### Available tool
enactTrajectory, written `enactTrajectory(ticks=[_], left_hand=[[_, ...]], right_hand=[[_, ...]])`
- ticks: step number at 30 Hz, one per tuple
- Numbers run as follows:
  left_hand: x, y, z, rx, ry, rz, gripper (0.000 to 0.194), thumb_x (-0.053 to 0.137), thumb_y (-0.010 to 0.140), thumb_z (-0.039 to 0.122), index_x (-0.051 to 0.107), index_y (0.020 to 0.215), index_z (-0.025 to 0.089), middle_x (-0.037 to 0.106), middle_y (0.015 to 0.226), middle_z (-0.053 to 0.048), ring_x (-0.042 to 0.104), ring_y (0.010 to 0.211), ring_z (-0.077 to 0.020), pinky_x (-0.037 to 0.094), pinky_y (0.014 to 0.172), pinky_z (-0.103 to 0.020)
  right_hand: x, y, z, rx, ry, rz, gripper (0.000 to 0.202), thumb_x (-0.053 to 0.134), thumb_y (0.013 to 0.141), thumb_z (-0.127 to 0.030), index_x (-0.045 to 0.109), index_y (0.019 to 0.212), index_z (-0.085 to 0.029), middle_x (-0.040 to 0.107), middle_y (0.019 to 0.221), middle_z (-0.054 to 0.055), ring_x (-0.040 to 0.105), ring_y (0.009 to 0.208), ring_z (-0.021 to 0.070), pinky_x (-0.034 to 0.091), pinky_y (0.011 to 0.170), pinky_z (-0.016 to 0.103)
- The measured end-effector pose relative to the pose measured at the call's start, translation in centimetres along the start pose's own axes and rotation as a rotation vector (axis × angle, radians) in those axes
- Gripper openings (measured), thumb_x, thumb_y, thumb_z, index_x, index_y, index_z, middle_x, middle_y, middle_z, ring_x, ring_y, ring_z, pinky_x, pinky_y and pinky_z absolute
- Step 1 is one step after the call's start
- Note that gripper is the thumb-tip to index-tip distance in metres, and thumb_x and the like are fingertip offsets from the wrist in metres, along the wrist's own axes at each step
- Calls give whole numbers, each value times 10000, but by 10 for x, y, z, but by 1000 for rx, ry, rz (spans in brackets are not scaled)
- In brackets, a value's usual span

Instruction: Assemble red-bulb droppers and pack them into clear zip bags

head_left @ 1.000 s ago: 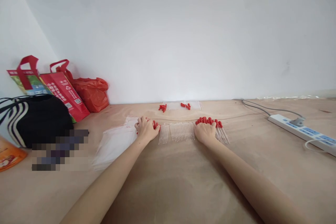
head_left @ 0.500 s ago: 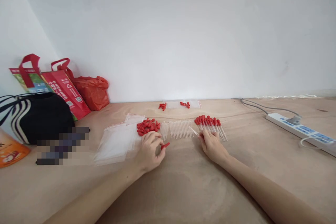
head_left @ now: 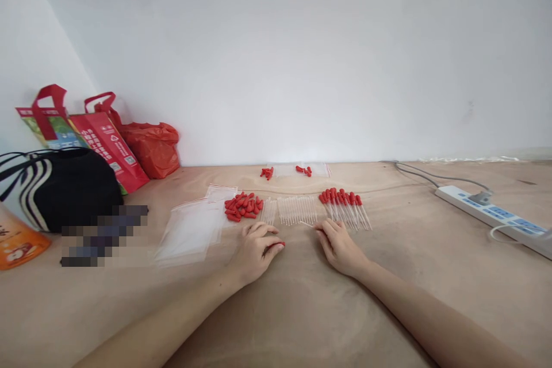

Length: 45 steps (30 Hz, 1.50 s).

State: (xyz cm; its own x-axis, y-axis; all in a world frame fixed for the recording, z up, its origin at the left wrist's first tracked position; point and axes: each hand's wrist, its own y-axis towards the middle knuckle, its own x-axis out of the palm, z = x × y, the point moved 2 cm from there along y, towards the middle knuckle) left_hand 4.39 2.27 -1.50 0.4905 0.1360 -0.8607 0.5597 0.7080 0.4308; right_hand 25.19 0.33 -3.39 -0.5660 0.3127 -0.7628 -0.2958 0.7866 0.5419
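Observation:
My left hand (head_left: 257,251) is closed on a red rubber dropper bulb (head_left: 280,245), mostly covered by the fingers. Between the fingertips of my right hand (head_left: 340,244) is a thin clear glass tube (head_left: 307,224), its end pointing left. A gap separates the bulb from the tube. Beyond my left hand lies a pile of loose red bulbs (head_left: 244,206). Beside it, a row of clear tubes (head_left: 297,210) lies side by side. Past my right hand, several droppers (head_left: 342,204) with red bulbs fitted on their tubes lie fanned out.
Clear zip bags (head_left: 190,233) lie left of the bulbs. Another clear bag (head_left: 321,169), with red bulbs and tubes by it, is near the wall. A power strip (head_left: 495,215) with cords sits right. A black bag (head_left: 75,190) and red bags (head_left: 153,149) stand at left.
My left hand has moved slightly right with the bulb, turning it inward. My right hand has drawn a little left and nearer me, bringing the tube away from the fitted droppers.

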Motion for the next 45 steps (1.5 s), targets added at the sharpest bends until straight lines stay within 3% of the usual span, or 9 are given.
enactTrajectory(ticks=[5, 10, 25, 38, 45], left_hand=[[2, 1, 3, -97, -121, -44, 161, 385, 880, 260, 538, 868, 210, 635, 839, 13, 559, 808, -162, 285, 827, -378], [1, -1, 4, -47, -103, -67, 207, 334, 896, 258, 537, 913, 219, 654, 860, 8, 570, 813, -157, 234, 878, -389], [-1, -1, 9, 38, -107, -34, 194, 364, 888, 240, 552, 842, 227, 646, 802, 30, 569, 809, -149, 147, 934, -400], [-2, -3, 11, 142, -131, -10, 183, 419, 869, 235, 582, 793, 201, 650, 696, 16, 561, 736, -150, 161, 922, -419], [-3, -4, 18, 233, -77, 28, 152, 430, 856, 208, 566, 790, 189, 643, 689, 28, 555, 728, -144, 154, 916, -411]], right_hand=[[6, -1, -10, 39, 144, 0, 149, 301, 869, -154, 441, 905, -189, 565, 821, 52, 520, 728, 160, 403, 671, 292], [6, -3, -18, -2, 128, -45, 185, 312, 871, -159, 451, 985, -204, 590, 917, 63, 527, 792, 168, 412, 699, 302], [7, -2, -19, -154, 50, -89, 190, 320, 868, -143, 506, 865, -182, 583, 798, 38, 508, 721, 138, 315, 766, 320], [5, 0, -20, -291, 30, -3, 185, 392, 843, -140, 564, 894, -185, 589, 669, -13, 480, 595, 97, 238, 728, 306], [3, 0, -27, -377, -58, 59, 190, 385, 794, -100, 563, 768, -160, 564, 616, -5, 414, 540, 96, 198, 633, 294]])
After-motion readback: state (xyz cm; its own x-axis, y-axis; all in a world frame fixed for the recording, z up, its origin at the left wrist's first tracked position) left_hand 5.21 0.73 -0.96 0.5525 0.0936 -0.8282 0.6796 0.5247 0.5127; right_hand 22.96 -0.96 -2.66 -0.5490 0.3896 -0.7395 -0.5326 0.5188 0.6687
